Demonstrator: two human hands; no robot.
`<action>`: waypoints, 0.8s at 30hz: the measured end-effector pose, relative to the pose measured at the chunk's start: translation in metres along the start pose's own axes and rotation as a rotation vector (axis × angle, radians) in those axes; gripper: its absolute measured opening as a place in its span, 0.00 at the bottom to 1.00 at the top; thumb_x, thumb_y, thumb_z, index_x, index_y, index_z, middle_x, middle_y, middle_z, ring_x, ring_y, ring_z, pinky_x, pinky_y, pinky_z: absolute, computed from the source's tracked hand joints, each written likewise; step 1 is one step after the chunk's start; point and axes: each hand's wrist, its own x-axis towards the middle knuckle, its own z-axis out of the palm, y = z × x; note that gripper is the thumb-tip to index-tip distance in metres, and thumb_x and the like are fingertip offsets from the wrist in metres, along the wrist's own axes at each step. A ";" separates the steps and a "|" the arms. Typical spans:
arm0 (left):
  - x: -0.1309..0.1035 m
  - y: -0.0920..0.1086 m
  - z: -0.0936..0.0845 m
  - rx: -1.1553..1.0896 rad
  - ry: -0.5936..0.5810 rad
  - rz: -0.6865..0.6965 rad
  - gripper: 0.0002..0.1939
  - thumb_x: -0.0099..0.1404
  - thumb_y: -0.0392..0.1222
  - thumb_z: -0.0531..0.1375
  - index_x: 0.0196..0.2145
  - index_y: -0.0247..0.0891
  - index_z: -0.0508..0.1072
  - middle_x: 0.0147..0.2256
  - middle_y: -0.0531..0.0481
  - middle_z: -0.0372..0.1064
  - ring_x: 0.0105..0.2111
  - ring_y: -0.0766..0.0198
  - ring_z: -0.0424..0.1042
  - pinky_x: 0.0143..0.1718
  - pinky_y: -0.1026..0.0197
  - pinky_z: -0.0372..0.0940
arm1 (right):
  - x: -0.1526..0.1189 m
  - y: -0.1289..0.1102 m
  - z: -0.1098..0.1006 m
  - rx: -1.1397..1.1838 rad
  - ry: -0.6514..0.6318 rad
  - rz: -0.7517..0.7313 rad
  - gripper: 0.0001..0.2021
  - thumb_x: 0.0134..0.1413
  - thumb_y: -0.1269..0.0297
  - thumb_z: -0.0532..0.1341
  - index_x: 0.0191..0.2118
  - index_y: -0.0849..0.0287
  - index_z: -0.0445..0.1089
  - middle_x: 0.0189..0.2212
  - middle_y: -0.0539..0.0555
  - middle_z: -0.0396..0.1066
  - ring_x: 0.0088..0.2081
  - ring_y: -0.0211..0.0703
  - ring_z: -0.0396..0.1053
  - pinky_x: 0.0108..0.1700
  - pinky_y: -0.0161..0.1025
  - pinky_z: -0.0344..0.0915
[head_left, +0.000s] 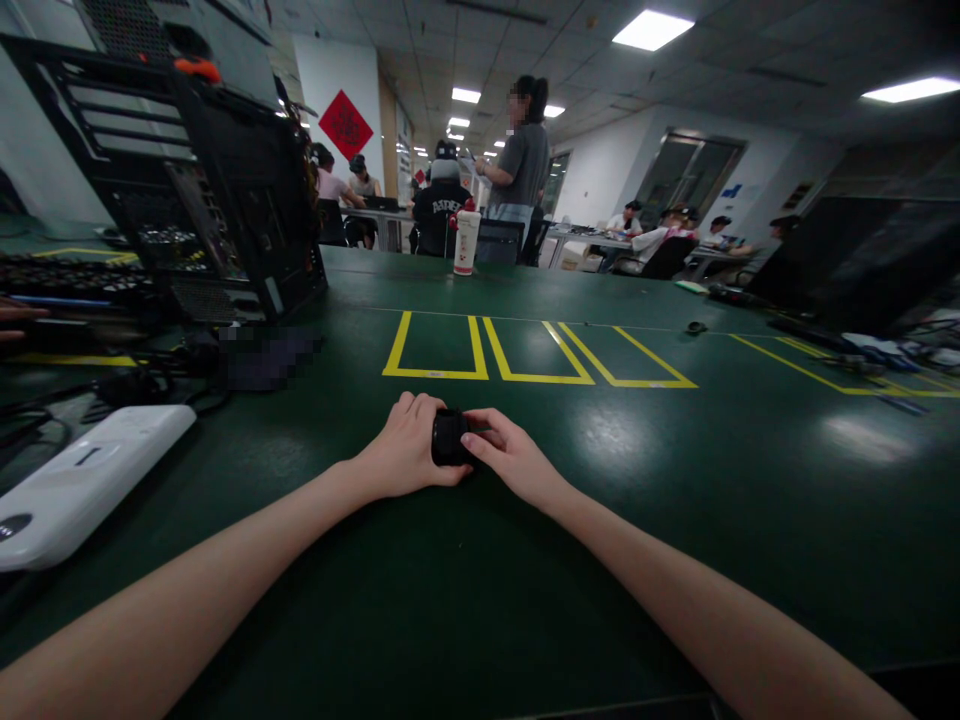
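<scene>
A small black boxy object (448, 437) is between my two hands, low over or on the dark green table (465, 580); its kind I cannot make out. My left hand (409, 443) is closed round its left side, thumb along the near edge. From the right, my right hand (514, 455) pinches its right edge between thumb and fingers. Part of the object is hidden by the fingers. Just beyond the hands, yellow tape outlines (435, 375) mark the tabletop.
On the left stand an open black computer case (247, 200), tangled cables and a white power strip-like device (90, 480). A white cup (466, 240) is at the far edge. A small dark ring (696, 327) and cables lie to the right. Several people are beyond the table.
</scene>
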 end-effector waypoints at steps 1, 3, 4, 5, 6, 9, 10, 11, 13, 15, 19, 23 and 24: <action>0.000 0.000 0.000 -0.002 0.003 0.002 0.32 0.49 0.59 0.58 0.43 0.32 0.60 0.39 0.44 0.58 0.37 0.56 0.57 0.38 0.54 0.60 | -0.001 -0.001 0.000 -0.010 -0.018 -0.012 0.13 0.53 0.63 0.55 0.45 0.56 0.59 0.44 0.54 0.62 0.45 0.43 0.65 0.47 0.46 0.64; 0.000 0.000 0.000 -0.001 0.010 0.007 0.31 0.49 0.58 0.58 0.43 0.32 0.60 0.38 0.44 0.58 0.37 0.56 0.57 0.39 0.54 0.60 | -0.004 -0.003 0.000 -0.027 -0.040 -0.059 0.13 0.52 0.66 0.57 0.44 0.55 0.58 0.44 0.53 0.62 0.47 0.43 0.64 0.48 0.46 0.63; 0.000 0.001 0.000 -0.001 0.011 0.009 0.30 0.49 0.58 0.58 0.43 0.32 0.60 0.38 0.44 0.58 0.38 0.56 0.57 0.39 0.54 0.60 | -0.006 -0.004 0.000 -0.032 -0.047 -0.080 0.14 0.51 0.67 0.57 0.44 0.54 0.58 0.45 0.52 0.62 0.47 0.42 0.63 0.49 0.45 0.63; 0.000 0.001 0.000 -0.001 0.010 0.010 0.30 0.49 0.57 0.58 0.43 0.32 0.60 0.39 0.44 0.58 0.38 0.56 0.57 0.39 0.54 0.60 | -0.007 -0.005 0.000 -0.034 -0.050 -0.095 0.14 0.50 0.68 0.58 0.44 0.53 0.58 0.45 0.52 0.61 0.47 0.42 0.63 0.49 0.45 0.63; 0.000 0.001 0.000 0.000 0.009 0.009 0.30 0.50 0.57 0.58 0.43 0.32 0.60 0.39 0.44 0.58 0.38 0.56 0.57 0.39 0.54 0.60 | -0.008 -0.005 0.000 -0.033 -0.053 -0.100 0.14 0.50 0.68 0.58 0.44 0.53 0.57 0.44 0.51 0.61 0.47 0.42 0.64 0.49 0.44 0.63; 0.001 0.001 0.000 0.016 0.009 0.013 0.31 0.49 0.58 0.58 0.43 0.32 0.60 0.38 0.43 0.58 0.37 0.55 0.57 0.39 0.53 0.60 | -0.007 -0.006 0.001 -0.019 -0.033 -0.092 0.09 0.53 0.65 0.56 0.41 0.54 0.58 0.41 0.51 0.63 0.42 0.40 0.67 0.44 0.43 0.66; 0.001 0.000 0.001 0.025 0.015 0.017 0.31 0.49 0.59 0.58 0.43 0.31 0.60 0.38 0.43 0.58 0.37 0.55 0.57 0.39 0.53 0.60 | -0.006 -0.005 0.002 -0.017 -0.019 -0.090 0.07 0.53 0.64 0.55 0.39 0.55 0.59 0.39 0.51 0.63 0.41 0.40 0.67 0.42 0.42 0.66; 0.001 0.000 0.001 0.033 0.022 0.022 0.31 0.49 0.58 0.58 0.42 0.31 0.60 0.38 0.43 0.58 0.37 0.55 0.57 0.39 0.53 0.59 | -0.005 -0.005 0.002 -0.017 -0.002 -0.090 0.06 0.53 0.64 0.55 0.38 0.55 0.59 0.38 0.51 0.64 0.40 0.40 0.67 0.42 0.42 0.67; 0.001 -0.001 0.002 0.043 0.035 0.027 0.31 0.48 0.58 0.59 0.42 0.31 0.60 0.38 0.43 0.58 0.37 0.55 0.57 0.40 0.53 0.59 | -0.003 -0.003 0.003 -0.027 0.030 -0.090 0.07 0.53 0.64 0.55 0.38 0.56 0.58 0.38 0.51 0.63 0.41 0.40 0.67 0.42 0.42 0.66; 0.001 -0.001 0.003 0.038 0.035 0.023 0.31 0.49 0.58 0.59 0.42 0.32 0.60 0.38 0.44 0.58 0.37 0.55 0.57 0.39 0.53 0.59 | -0.001 -0.002 0.003 -0.041 0.046 -0.072 0.11 0.52 0.64 0.56 0.42 0.55 0.58 0.42 0.52 0.62 0.43 0.41 0.65 0.45 0.44 0.65; 0.001 -0.001 0.002 0.009 0.027 0.015 0.31 0.49 0.59 0.58 0.42 0.33 0.60 0.38 0.44 0.58 0.37 0.55 0.57 0.38 0.54 0.60 | -0.002 -0.001 0.002 -0.072 0.019 -0.031 0.14 0.53 0.64 0.55 0.47 0.56 0.57 0.45 0.55 0.61 0.47 0.43 0.63 0.49 0.46 0.63; 0.000 -0.001 0.001 0.006 0.031 0.018 0.30 0.49 0.58 0.58 0.42 0.32 0.60 0.38 0.44 0.58 0.37 0.55 0.57 0.38 0.53 0.59 | -0.006 -0.003 0.003 -0.052 -0.013 -0.087 0.13 0.52 0.67 0.56 0.45 0.55 0.57 0.44 0.53 0.62 0.48 0.41 0.62 0.50 0.44 0.63; 0.000 -0.001 0.001 0.003 0.029 0.017 0.30 0.49 0.57 0.58 0.43 0.32 0.60 0.38 0.44 0.58 0.37 0.55 0.57 0.38 0.53 0.59 | -0.007 -0.004 0.004 -0.047 -0.017 -0.102 0.13 0.51 0.68 0.57 0.44 0.55 0.57 0.44 0.52 0.62 0.48 0.41 0.62 0.50 0.44 0.62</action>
